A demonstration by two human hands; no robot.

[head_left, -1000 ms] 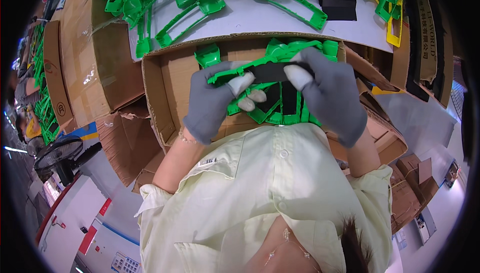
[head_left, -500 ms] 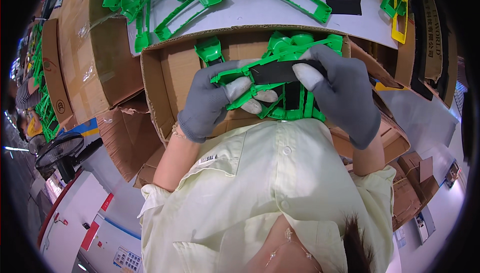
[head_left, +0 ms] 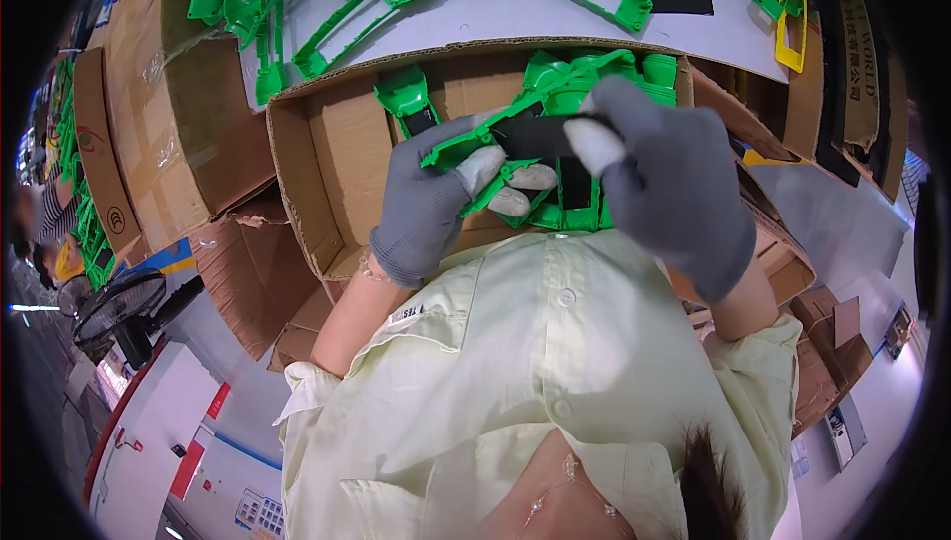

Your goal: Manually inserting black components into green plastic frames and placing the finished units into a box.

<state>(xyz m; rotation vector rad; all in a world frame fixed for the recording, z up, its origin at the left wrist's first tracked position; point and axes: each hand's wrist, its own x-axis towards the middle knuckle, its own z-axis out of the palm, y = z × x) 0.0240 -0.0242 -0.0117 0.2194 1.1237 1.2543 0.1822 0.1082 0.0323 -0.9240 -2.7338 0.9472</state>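
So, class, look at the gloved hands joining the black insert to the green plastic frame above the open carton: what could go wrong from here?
1. The left hand grips the thin green frame only at one end, so pressing might bend or snap it.
2. The right hand pinches the black insert with fingertips; it could slip and drop into the cardboard carton among the other green parts.
3. Thick gloves may hide a poor fit.

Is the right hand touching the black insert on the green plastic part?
Touching: in the head view, right hand fingertips press onto the black insert.
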